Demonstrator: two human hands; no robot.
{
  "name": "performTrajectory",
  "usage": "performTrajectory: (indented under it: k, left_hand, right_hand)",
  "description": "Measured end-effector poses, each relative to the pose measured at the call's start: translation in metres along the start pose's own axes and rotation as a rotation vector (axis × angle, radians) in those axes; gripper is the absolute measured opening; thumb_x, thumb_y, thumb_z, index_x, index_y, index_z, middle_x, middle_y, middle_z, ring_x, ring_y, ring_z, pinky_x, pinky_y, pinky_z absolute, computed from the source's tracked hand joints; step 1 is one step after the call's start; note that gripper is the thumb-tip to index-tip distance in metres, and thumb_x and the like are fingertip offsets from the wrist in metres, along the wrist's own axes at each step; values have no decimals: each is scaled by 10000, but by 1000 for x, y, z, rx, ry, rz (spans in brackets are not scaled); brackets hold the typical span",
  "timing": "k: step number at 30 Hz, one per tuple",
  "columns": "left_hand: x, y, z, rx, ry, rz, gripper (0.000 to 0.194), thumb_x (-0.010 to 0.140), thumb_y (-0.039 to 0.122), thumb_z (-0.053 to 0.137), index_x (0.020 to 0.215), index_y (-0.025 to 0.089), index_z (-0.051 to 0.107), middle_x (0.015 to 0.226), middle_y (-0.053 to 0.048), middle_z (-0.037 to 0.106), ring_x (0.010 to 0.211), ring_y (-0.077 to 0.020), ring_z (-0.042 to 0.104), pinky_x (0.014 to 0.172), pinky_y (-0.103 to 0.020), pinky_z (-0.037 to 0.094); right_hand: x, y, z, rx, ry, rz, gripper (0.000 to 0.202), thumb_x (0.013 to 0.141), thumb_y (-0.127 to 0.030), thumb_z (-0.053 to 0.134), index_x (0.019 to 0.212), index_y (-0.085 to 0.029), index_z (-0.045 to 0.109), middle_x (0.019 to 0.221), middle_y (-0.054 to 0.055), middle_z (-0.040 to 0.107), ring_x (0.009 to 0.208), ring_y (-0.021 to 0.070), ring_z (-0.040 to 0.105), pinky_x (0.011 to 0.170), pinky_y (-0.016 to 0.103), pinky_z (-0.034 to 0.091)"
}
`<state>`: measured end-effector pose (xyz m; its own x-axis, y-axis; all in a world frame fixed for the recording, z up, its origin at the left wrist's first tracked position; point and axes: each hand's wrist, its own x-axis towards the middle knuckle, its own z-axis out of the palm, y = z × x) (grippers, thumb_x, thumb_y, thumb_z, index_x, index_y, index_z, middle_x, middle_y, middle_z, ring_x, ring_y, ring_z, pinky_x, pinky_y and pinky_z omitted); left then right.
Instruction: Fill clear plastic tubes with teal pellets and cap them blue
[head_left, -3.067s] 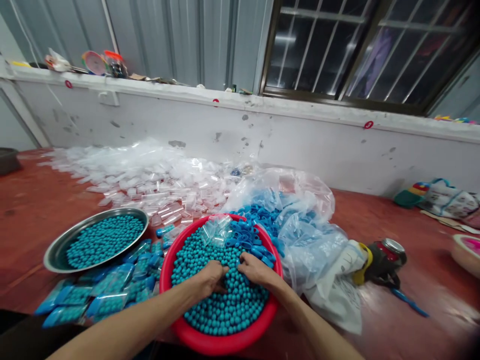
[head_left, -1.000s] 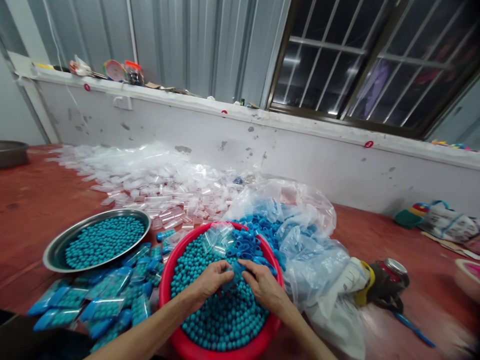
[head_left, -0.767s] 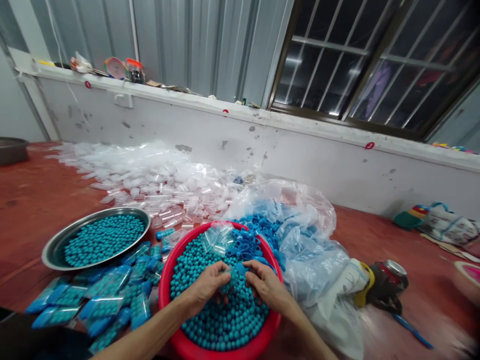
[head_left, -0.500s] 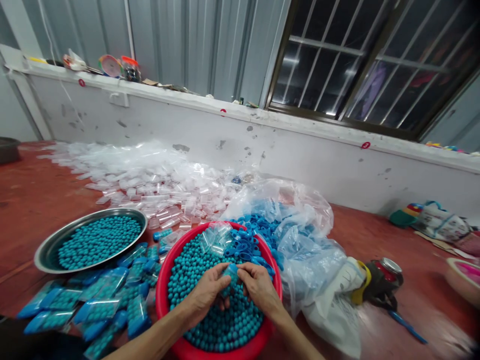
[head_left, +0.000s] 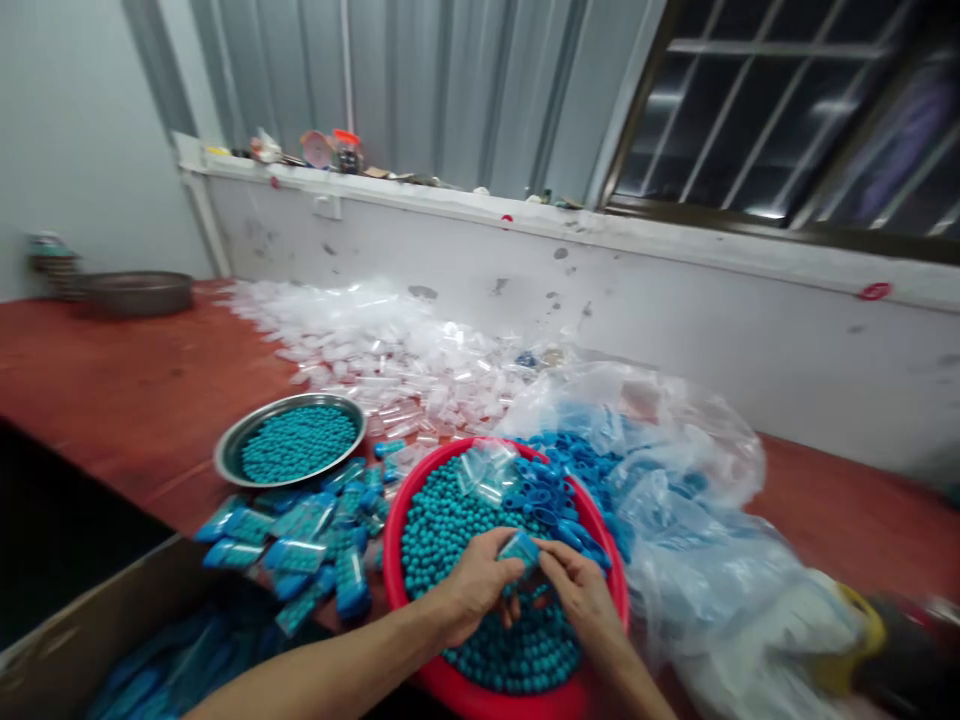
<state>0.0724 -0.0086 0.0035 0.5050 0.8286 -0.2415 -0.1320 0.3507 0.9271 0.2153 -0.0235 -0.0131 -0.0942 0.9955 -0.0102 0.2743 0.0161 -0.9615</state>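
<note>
Over a red basin (head_left: 392, 520) of teal beads (head_left: 450, 515), my left hand (head_left: 480, 585) grips a small clear plastic case (head_left: 520, 548) with blue at its end. My right hand (head_left: 583, 590) is closed, its fingertips pinching the right end of the same case. Clear empty cases (head_left: 487, 470) and blue caps (head_left: 544, 495) lie on the beads at the basin's back and right. Left of the basin sits a heap of bead-filled cases with blue caps (head_left: 304, 548).
A metal bowl (head_left: 225, 462) of teal beads stands at left. Loose clear cases (head_left: 405, 370) spread along the wall behind. A plastic bag (head_left: 697, 540) with blue caps lies right. At lower left is a cardboard box (head_left: 90, 600) with blue-capped cases inside.
The view has swung left, bringing the cardboard box and table edge into sight. Both hands stay over the basin, still on the case.
</note>
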Motion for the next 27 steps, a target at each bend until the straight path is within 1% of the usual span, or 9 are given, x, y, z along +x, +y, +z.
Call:
performTrajectory:
  k: [3, 6, 10, 13, 16, 19, 21, 24, 27]
  left_hand:
    - [2, -2, 3, -12, 62, -42, 266, 631, 178, 464, 886, 137, 527, 577, 46, 515, 316, -35, 413, 274, -133, 270]
    - [0, -4, 5, -27, 129, -41, 391, 641, 198, 473, 1027, 135, 486, 548, 56, 495, 320, -45, 419, 272, -133, 268]
    - [-3, -2, 1, -18, 96, 3, 605, 679, 288, 510, 1234, 129, 329, 568, 38, 534, 344, -60, 443, 292, -142, 288]
    - [-4, 0, -2, 43, 70, 27, 626, 692, 298, 517, 1258, 127, 312, 583, 33, 546, 348, -59, 442, 298, -144, 286]
    - [-4, 0, -1, 74, 100, 5, 547, 690, 262, 500, 1209, 135, 381, 569, 48, 525, 324, -47, 412, 285, -142, 250]
    - [-4, -2, 0, 114, 168, 7, 471, 698, 244, 482, 1156, 150, 424, 506, 79, 454, 307, -44, 383, 272, -136, 225]
    - [-5, -2, -2, 139, 153, -3, 445, 710, 261, 485, 1139, 157, 429, 515, 79, 455, 305, -42, 389, 272, -133, 232]
    - [-7, 0, -10, 161, 11, -25, 468, 712, 323, 517, 1141, 169, 411, 615, 51, 520, 321, -46, 444, 288, -140, 284]
    - [-7, 3, -18, 213, -96, -20, 527, 702, 392, 541, 1162, 195, 377, 670, 43, 539, 340, -60, 487, 306, -151, 321]
  right_hand:
    - [-1, -4, -4, -168, 15, -113, 344, 815, -394, 425, 1008, -201, 634, 772, 52, 653, 630, 183, 574, 631, 297, 492]
    - [-6, -12, -6, -277, 7, -224, 326, 819, -372, 421, 982, -210, 652, 740, 57, 638, 648, 190, 565, 696, 322, 470]
    - [-5, -10, 0, -103, 19, -16, 397, 815, -411, 400, 1053, -176, 615, 529, 10, 535, 460, 156, 491, 473, 286, 451]
    - [-5, -6, 5, -16, 77, 47, 411, 817, -406, 401, 1098, -166, 579, 532, 0, 514, 453, 143, 478, 442, 265, 434]
    - [-8, -12, 4, -111, 1, -42, 338, 830, -352, 406, 1034, -182, 614, 548, -5, 514, 479, 134, 472, 469, 252, 419]
    - [-11, -23, -3, -233, -72, -197, 298, 854, -298, 378, 971, -205, 635, 644, 6, 560, 583, 138, 501, 584, 259, 429]
    - [-10, -27, -11, -278, -102, -246, 256, 838, -281, 416, 902, -206, 652, 717, 12, 573, 670, 143, 514, 658, 261, 429]
    - [-6, -25, -21, -175, -149, -98, 176, 754, -273, 526, 830, -198, 666, 731, 0, 556, 623, 122, 506, 584, 235, 441]
    - [0, -21, -20, 51, -100, 93, 262, 665, -239, 595, 918, -191, 639, 732, -12, 566, 511, 96, 489, 470, 214, 434]
